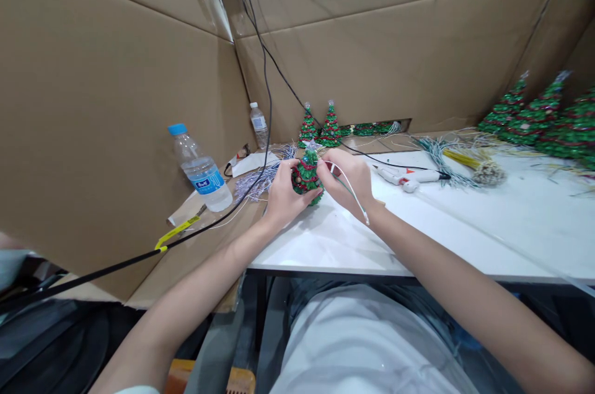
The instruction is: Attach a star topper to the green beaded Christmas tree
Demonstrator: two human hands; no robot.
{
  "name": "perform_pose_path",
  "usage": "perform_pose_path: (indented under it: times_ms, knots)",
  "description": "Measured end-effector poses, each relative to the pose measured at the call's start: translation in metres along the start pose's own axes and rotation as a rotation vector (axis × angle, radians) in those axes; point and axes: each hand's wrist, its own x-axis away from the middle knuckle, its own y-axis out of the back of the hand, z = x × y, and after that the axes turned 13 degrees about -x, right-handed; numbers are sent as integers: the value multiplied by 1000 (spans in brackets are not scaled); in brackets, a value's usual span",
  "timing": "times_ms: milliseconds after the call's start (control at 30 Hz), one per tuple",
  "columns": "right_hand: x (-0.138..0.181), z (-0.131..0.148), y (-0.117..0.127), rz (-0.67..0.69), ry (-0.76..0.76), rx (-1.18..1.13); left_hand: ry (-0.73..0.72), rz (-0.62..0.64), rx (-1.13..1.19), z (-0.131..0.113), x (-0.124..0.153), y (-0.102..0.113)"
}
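Observation:
A small green and red beaded Christmas tree [307, 175] with a clear star on top stands on the white table [465, 220]. My left hand [284, 191] is closed around its left side. My right hand [349, 182] pinches its right side near the top, with a thin white wire [354, 193] running back over the hand toward the wrist.
A white glue gun [405, 177] lies to the right of my hands. Beyond it lie wire bundles [458, 161]. Two finished trees [320, 126] stand at the back, and more trees [543, 118] at the right. A water bottle [201, 170] and a black cable [264, 96] are at the left. Cardboard walls surround the table.

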Motion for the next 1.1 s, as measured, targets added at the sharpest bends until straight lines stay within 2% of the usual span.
perform_pose_path:
  times_ms: [133,300,467,567,633,733,967,1100]
  knots:
    - [0,1,1,-41,17,-37,6,-4,5,0,0,0]
    - [0,1,-1,5,-26,-17,26,9,12,1,0,1]
    - [-1,2,-1,-29,-20,-30,21,6,27,1,0,1]
    - [-1,2,-1,23,-30,-32,32,8,38,2,-1,1]
    - [0,1,-1,45,-50,-64,27,11,36,2,-1,1]
    - [0,1,-2,8,-50,-158,2,4,18,3,-1,1]
    - [1,0,-3,-24,232,-241,-82,-35,-29,1,2,-1]
    - [2,3,0,-92,299,-267,-51,-38,-28,2,2,-1]
